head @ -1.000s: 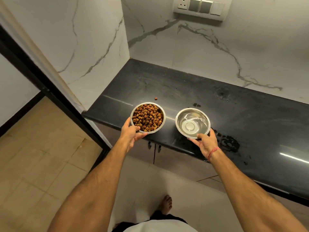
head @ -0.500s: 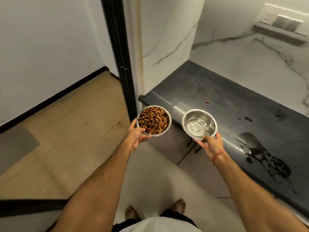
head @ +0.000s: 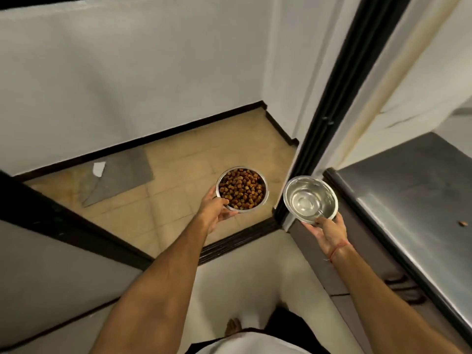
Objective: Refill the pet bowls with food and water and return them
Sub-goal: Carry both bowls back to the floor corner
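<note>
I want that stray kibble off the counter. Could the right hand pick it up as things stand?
Probably not: the right hand grips the water bowl, so no fingers are free, though the kibble piece lies unobstructed on the counter.

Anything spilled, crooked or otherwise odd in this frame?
One stray piece of kibble lies on the dark counter, apart from the food bowl. On the floor beyond the doorway, the gray mat lies askew with a corner folded over. Both bowls look level.

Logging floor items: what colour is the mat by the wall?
Grey mat, clearest in the head view.
</note>
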The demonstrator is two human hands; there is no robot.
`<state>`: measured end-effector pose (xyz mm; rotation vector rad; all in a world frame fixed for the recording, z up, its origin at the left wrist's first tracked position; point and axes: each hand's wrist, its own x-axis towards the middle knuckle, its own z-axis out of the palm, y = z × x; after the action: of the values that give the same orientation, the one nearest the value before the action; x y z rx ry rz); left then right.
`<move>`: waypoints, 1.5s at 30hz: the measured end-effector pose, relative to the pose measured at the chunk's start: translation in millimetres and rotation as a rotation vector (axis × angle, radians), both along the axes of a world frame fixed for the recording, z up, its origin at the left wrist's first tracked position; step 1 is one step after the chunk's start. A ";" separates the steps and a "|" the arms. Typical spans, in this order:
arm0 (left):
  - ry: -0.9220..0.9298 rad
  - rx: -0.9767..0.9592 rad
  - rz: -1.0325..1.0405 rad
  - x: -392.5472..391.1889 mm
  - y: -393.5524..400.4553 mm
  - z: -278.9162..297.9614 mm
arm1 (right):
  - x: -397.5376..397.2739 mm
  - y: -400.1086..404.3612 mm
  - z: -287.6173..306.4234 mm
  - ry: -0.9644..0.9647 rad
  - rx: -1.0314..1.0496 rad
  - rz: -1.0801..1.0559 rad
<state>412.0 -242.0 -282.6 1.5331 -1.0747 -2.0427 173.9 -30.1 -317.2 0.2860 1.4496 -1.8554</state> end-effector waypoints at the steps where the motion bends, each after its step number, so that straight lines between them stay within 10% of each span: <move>1: 0.015 0.010 0.036 7.0 -11.3 -3.2 | 3.8 -19.0 -0.1 0.002 0.004 0.040; 20: 0.061 0.043 0.482 -6.1 -262.9 -22.1 | -70.5 -393.6 -2.9 0.044 0.040 0.544; 45: 0.001 0.204 0.675 -101.7 -766.1 -151.2 | -185.9 -904.4 -134.9 -0.011 0.096 0.557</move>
<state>310.3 -1008.0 -433.8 1.6882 -0.2718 -1.6961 -12.0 -934.4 -452.0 -0.0630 1.4325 -1.3342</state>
